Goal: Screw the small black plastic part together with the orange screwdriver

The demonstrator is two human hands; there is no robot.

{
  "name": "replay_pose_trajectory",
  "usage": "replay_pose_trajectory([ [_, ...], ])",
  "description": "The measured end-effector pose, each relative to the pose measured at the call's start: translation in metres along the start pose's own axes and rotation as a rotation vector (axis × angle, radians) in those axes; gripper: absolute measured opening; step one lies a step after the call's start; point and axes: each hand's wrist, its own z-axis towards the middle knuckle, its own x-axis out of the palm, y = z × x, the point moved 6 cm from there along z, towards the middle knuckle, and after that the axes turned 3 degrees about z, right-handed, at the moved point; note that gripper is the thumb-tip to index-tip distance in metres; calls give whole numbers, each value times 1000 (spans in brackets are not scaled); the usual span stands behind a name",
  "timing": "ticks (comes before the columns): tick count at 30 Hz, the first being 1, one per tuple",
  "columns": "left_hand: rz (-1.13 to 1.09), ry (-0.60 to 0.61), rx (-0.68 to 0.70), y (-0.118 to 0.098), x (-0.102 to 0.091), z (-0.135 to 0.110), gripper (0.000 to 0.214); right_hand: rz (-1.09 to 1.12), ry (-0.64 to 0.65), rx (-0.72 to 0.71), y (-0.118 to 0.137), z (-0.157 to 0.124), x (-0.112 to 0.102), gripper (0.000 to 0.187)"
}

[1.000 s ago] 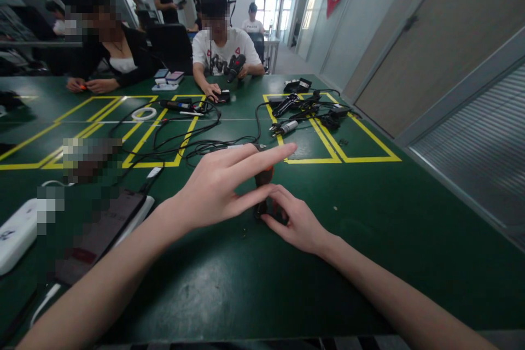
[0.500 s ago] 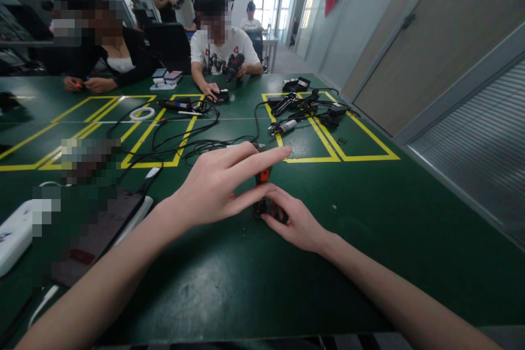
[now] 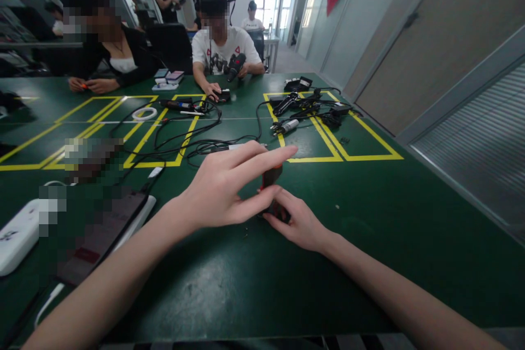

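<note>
A stubby black-and-red handle [image 3: 271,175], perhaps a screwdriver's, stands nearly upright between my hands, leaning slightly right. My left hand [image 3: 227,186] reaches over it from the left, thumb and long fingers on either side, and the far fingers are hidden. Below, my right hand [image 3: 301,221] pinches a small dark part [image 3: 268,209] at the handle's foot, low over the table. Most of that part is covered by fingers, so its kind is unclear. A few tiny bits, maybe screws [image 3: 246,231], lie on the green table [image 3: 197,290] just nearer to me.
At left sit a white power strip [image 3: 24,229] and a dark phone-like device [image 3: 98,235]. Black cables [image 3: 200,145] run across yellow tape lines; more cables and adapters [image 3: 303,106] lie at back right. Opposite, a co-worker [image 3: 225,46] holds a power drill [image 3: 235,67]; another person [image 3: 118,60] sits left.
The handle has turned and tilted to the right, showing more of its dark side. Both hands keep nearly the same pose; the whole view has shifted slightly.
</note>
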Motion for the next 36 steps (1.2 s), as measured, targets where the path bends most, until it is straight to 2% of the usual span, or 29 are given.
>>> replay_pose_trajectory([
  [4,-9,-3,7,-1,1,0,54,5,0,6,0,0,-1,35],
  [11,54,-13,1,1,0,-1,40,-23,-10,5,1,0,-1,34],
  [17,-19,-25,60,-3,1,0,52,-2,3,-5,3,1,-1,31],
  [24,64,-78,45,0,-1,-2,36,2,2,16,1,0,0,31],
  [30,-19,-59,67,-2,0,-1,52,-4,15,11,1,0,0,31],
  [36,43,-109,57,-1,-3,-3,38,15,-6,-3,2,0,-1,30],
])
